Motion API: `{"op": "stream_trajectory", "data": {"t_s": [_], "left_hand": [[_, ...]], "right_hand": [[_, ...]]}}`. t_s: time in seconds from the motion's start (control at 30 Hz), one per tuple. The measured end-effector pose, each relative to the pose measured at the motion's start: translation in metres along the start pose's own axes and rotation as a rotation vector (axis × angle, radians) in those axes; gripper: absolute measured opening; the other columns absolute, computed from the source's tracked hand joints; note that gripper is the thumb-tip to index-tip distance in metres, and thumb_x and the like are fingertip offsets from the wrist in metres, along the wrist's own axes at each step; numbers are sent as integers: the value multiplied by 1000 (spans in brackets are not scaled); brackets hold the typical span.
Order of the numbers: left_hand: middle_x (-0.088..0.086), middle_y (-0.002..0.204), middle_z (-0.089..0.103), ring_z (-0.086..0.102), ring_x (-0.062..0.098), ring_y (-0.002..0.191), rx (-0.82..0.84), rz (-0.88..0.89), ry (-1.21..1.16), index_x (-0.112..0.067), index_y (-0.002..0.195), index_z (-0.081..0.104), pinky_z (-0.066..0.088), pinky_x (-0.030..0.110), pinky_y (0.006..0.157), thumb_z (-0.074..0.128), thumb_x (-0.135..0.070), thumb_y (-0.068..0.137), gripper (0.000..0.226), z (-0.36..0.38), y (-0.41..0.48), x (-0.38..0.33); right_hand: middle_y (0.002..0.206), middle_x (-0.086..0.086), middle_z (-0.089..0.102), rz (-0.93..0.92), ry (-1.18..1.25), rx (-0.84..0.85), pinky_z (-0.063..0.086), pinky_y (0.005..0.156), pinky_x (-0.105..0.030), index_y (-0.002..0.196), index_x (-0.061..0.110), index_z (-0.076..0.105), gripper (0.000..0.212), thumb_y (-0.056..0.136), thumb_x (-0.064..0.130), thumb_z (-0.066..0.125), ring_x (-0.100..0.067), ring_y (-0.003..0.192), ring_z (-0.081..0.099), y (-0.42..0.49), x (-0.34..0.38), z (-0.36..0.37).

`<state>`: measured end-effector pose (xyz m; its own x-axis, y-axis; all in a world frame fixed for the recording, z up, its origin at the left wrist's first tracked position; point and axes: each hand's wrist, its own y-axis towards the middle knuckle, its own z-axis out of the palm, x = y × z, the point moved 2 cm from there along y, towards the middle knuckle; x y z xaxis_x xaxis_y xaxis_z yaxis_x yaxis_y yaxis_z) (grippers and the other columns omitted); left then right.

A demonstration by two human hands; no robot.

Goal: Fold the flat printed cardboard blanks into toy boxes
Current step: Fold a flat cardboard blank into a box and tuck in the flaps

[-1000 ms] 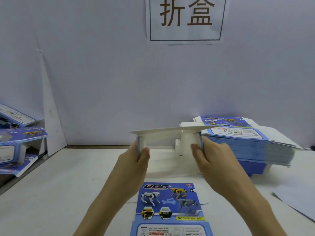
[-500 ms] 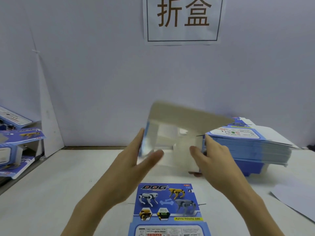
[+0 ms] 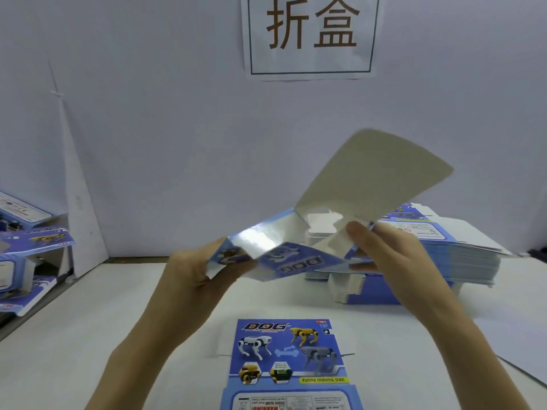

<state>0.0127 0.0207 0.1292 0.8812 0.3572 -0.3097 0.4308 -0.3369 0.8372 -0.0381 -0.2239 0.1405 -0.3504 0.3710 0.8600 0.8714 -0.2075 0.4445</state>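
Both hands hold one cardboard blank (image 3: 296, 261) in the air above the desk (image 3: 103, 335). The left hand (image 3: 192, 273) has its fingers (image 3: 189, 261) curled round the blank's left end, gripping the printed panel. The right hand (image 3: 393, 255) pinches the right end, thumb on top of a white flap and the other fingers underneath. Between the two sets of fingers the blank bends along a crease, its blue "DOG" print upside down and glare on the panel above it. A large grey flap (image 3: 376, 179) (the unprinted side) rises, tilted, up and away from the right fingers. Below the fingers, nearer the person, a second blank (image 3: 288, 353) lies flat, print up. Just behind the right fingers sits a tall stack of blanks (image 3: 450, 250). Well left of the left fingers, folded boxes (image 3: 35, 239) lie heaped beyond the desk's edge.
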Motion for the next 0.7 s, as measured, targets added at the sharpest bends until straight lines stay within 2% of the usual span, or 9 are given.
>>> {"op": "stream_trajectory", "data": {"t_s": [0.1, 0.23, 0.27, 0.33, 0.43, 0.5, 0.6, 0.63, 0.7], "left_hand": [[-47, 105, 56, 57, -21, 94, 19, -81, -102, -45, 111, 52, 42, -2, 65, 64, -55, 81, 34, 8, -1, -1], [-49, 136, 27, 32, -22, 126, 29, -235, -206, -63, 139, 4, 35, -6, 83, 81, -51, 61, 110, 22, -9, -3], [-48, 142, 17, 25, -20, 132, 104, -235, -195, -66, 138, -5, 36, 0, 93, 83, -60, 55, 122, 28, -10, -7], [-35, 153, -8, 1, -7, 144, 193, -209, -89, -60, 138, -21, 29, 33, 116, 77, -75, 46, 136, 39, -12, -13], [-28, 150, -30, -19, -2, 143, 117, -233, 28, -56, 135, -31, 24, 54, 116, 65, -85, 38, 140, 41, -10, -15], [-33, 151, -16, -7, 1, 146, 86, -244, 23, -58, 135, -30, 29, 49, 115, 67, -83, 37, 139, 35, -7, -9], [-29, 140, 10, 19, -16, 131, 124, -148, 25, -54, 141, -20, 42, 7, 93, 78, -73, 44, 139, 23, -9, -2], [-21, 139, 14, 22, -14, 131, 147, -110, 67, -48, 145, -16, 43, 4, 88, 80, -71, 46, 139, 22, -8, -2], [-1, 138, 25, 35, 16, 135, 97, -66, 110, -30, 152, 1, 52, 27, 92, 72, -77, 48, 135, 26, -3, -1]], "right_hand": [[72, -11, 70, -62, 116, -87, 61, 64, -36, 70, 10, 66, 33, 81, 40, 70, -25, 68, 70, -1, 3, -5], [66, -17, 70, -24, 201, -197, 55, 48, -27, 63, 9, 64, 27, 90, 12, 64, -28, 57, 70, -2, 1, 8], [66, -17, 70, -26, 179, -201, 55, 47, -27, 65, 9, 65, 27, 91, 10, 62, -28, 56, 70, -2, 0, 12], [66, -14, 70, -18, 168, -174, 57, 49, -29, 68, 9, 66, 25, 93, 7, 59, -27, 57, 71, -4, 1, 21], [67, -10, 71, -34, 139, -86, 59, 54, -31, 75, 10, 68, 21, 93, 7, 58, -24, 59, 71, -4, -1, 22], [71, -7, 73, -65, 75, -20, 60, 59, -34, 80, 13, 69, 18, 93, 9, 58, -21, 64, 72, -5, 1, 21], [78, 2, 74, -114, 52, -59, 58, 68, -31, 85, 16, 70, 11, 90, 26, 66, -15, 75, 71, -5, 3, 17], [78, 4, 73, -121, 110, -120, 56, 66, -24, 84, 16, 71, 19, 85, 35, 68, -11, 75, 68, -4, 3, 13], [76, 11, 70, -139, 242, -199, 50, 60, -15, 86, 28, 73, 20, 79, 45, 65, -3, 71, 63, -5, 5, 6]]}}
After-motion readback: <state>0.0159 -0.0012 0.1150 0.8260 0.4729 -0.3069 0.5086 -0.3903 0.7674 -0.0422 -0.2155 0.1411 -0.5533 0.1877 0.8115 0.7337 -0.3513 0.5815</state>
